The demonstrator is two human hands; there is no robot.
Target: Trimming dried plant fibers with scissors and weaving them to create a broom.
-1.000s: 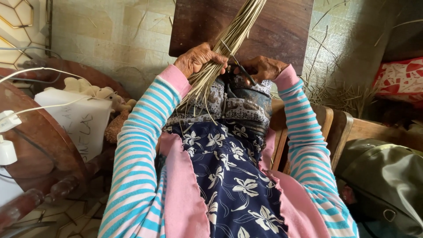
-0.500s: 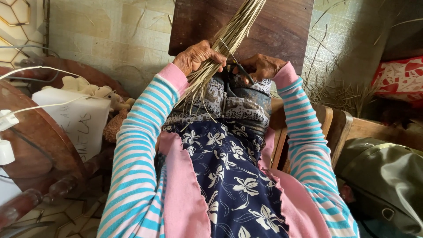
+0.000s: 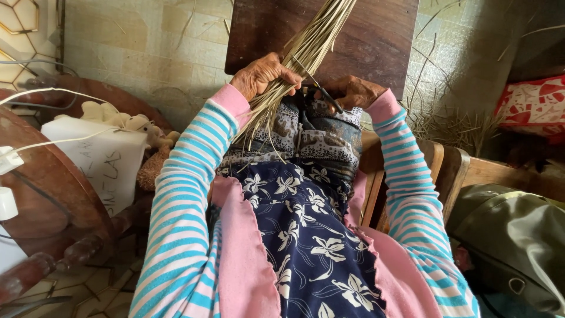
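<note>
My left hand [image 3: 262, 73] grips a thick bundle of pale dry straw stalks [image 3: 306, 50] that runs up and to the right over a dark wooden board [image 3: 376, 41]. The bundle's loose lower ends fan out over my lap. My right hand [image 3: 352, 91] holds dark-handled scissors [image 3: 321, 91] with the blades against the bundle, just right of my left hand. Both arms wear pink sleeves with blue stripes. A dark blue flowered dress covers my lap.
A round wooden table [image 3: 53, 176] with white cables stands at left, beside a white box [image 3: 103, 162] topped with pale flowers. Loose straw [image 3: 447, 121] litters the tiled floor at right. A wooden chair frame [image 3: 459, 171], an olive bag [image 3: 518, 241] and a red patterned cushion [image 3: 532, 103] sit right.
Both hands and the bundle have shifted slightly upward. The grip on straw and scissors is unchanged.
</note>
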